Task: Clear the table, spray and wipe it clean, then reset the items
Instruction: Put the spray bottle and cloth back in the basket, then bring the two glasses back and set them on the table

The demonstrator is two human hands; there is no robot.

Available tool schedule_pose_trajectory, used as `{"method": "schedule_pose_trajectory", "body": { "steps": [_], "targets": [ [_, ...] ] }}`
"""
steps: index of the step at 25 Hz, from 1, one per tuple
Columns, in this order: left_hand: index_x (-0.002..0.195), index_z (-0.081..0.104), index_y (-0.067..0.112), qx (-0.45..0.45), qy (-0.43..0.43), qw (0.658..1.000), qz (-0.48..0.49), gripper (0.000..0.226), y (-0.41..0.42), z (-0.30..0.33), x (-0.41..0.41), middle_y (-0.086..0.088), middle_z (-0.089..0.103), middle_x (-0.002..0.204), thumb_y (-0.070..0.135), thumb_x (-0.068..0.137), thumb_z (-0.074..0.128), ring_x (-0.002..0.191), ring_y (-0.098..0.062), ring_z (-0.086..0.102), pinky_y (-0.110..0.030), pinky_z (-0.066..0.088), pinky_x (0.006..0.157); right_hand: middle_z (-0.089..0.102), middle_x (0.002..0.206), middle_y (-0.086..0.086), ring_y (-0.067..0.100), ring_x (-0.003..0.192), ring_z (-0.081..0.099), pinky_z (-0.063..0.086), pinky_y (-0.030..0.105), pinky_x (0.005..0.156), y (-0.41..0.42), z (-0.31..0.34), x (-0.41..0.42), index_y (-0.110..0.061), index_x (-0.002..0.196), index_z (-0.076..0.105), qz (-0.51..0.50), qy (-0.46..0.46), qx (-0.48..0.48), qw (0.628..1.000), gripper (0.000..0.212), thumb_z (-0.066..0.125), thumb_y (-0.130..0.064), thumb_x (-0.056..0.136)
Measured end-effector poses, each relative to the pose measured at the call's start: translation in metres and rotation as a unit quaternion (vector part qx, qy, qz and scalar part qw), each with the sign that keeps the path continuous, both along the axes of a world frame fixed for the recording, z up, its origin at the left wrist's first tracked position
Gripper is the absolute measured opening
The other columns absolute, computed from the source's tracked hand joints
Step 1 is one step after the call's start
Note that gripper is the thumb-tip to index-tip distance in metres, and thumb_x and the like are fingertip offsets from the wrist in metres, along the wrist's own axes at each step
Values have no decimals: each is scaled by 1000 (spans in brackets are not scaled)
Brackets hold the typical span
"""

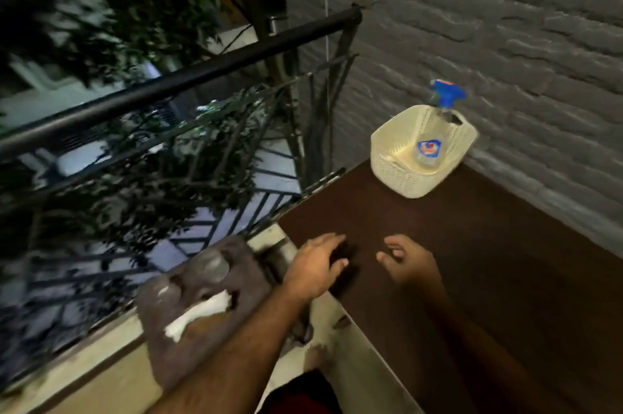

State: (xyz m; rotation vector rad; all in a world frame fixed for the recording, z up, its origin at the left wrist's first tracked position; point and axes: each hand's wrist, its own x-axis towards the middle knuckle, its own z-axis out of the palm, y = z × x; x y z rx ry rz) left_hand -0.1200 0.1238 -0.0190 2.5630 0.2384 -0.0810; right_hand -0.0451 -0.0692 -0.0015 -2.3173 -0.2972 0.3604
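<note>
Dark brown table (pixel 472 261) stands against a grey brick wall (pixel 505 25) beside a black balcony railing (pixel 175 83). At its near left edge, the left hand (pixel 315 267) and right hand (pixel 409 261) hover apart, fingers loose, holding nothing. Left of that edge, two glasses (pixel 210 267) and a white cloth (pixel 199 315) rest on a grey towel (pixel 175 346). At the far corner, a cream basket (pixel 397 174) holds a spray bottle (pixel 435 130).

A spray bottle (pixel 429 143) stands in a basket (pixel 394 174) at the table's (pixel 488 261) far corner, beside the wall (pixel 505 25).
</note>
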Motion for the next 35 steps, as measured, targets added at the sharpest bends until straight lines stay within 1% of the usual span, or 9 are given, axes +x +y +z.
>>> {"method": "schedule_pose_trajectory", "body": {
  "steps": [6, 9, 12, 19, 22, 25, 29, 32, 35],
  "targets": [
    [142, 43, 27, 0, 0, 990, 141, 54, 73, -6, -110, 3, 46, 146, 39, 92, 56, 134, -16, 41, -27, 30, 110, 69, 111, 2, 15, 100, 65, 52, 32, 90, 83, -5, -47, -17, 115, 64, 113, 44, 38, 992, 34, 70, -23, 82],
    [141, 45, 28, -23, 18, 974, 225, 53, 107, -12, -161, 1, 50, 142, 38, 90, 59, 129, -17, 46, -26, 35, 105, 69, 110, 4, 19, 101, 66, 53, 40, 91, 134, -13, -70, -19, 114, 64, 185, 60, 29, 980, 34, 70, -26, 81],
    [132, 53, 28, -32, 23, 960, 278, 45, 143, -16, -206, 0, 58, 131, 33, 88, 62, 121, -20, 53, -23, 38, 96, 70, 109, 7, 20, 97, 68, 53, 32, 87, 185, -21, -92, -17, 113, 64, 229, 59, 20, 971, 36, 73, -25, 79],
    [143, 42, 19, -11, 82, 945, 316, 58, 272, -48, -245, -5, 45, 146, 34, 90, 61, 131, -25, 44, -29, 34, 106, 65, 117, 8, 25, 105, 62, 48, 31, 89, 308, -61, -120, -16, 120, 60, 290, 52, -75, 953, 41, 67, -27, 81],
    [144, 39, 21, -15, 125, 942, 312, 64, 327, -77, -236, -5, 40, 149, 34, 87, 65, 132, -27, 43, -32, 35, 108, 66, 114, 10, 24, 95, 64, 42, 21, 72, 360, -85, -116, -18, 118, 58, 307, -13, -121, 944, 41, 52, -33, 80],
    [148, 30, 22, -26, 171, 931, 322, 80, 364, -117, -231, -7, 31, 154, 37, 81, 71, 135, -28, 38, -33, 32, 112, 61, 122, 3, 14, 104, 59, 34, 5, 71, 399, -111, -110, -28, 122, 52, 320, -18, -134, 938, 49, 63, -36, 75],
    [153, 6, 32, -43, 216, 925, 309, 109, 388, -171, -225, -5, 10, 161, 42, 72, 79, 145, -31, 19, -45, 31, 114, 50, 137, 7, 29, 120, 52, 47, 38, 93, 434, -151, -103, -27, 138, 33, 322, 0, -213, 922, 87, 79, -33, 64],
    [151, -7, 39, -54, 233, 927, 288, 124, 394, -203, -218, -1, 1, 162, 48, 65, 82, 147, -35, 6, -52, 27, 115, 35, 148, 13, 34, 130, 40, 43, 42, 102, 449, -185, -98, -21, 145, 26, 361, -2, -275, 891, 103, 81, -40, 60],
    [152, -7, 36, -61, 222, 929, 290, 126, 393, -224, -211, -4, 4, 162, 45, 65, 83, 147, -38, 7, -52, 21, 118, 17, 156, 16, 36, 141, 23, 34, 46, 110, 458, -214, -99, -19, 150, 16, 375, -12, -312, 873, 113, 81, -43, 61]
  ]
}}
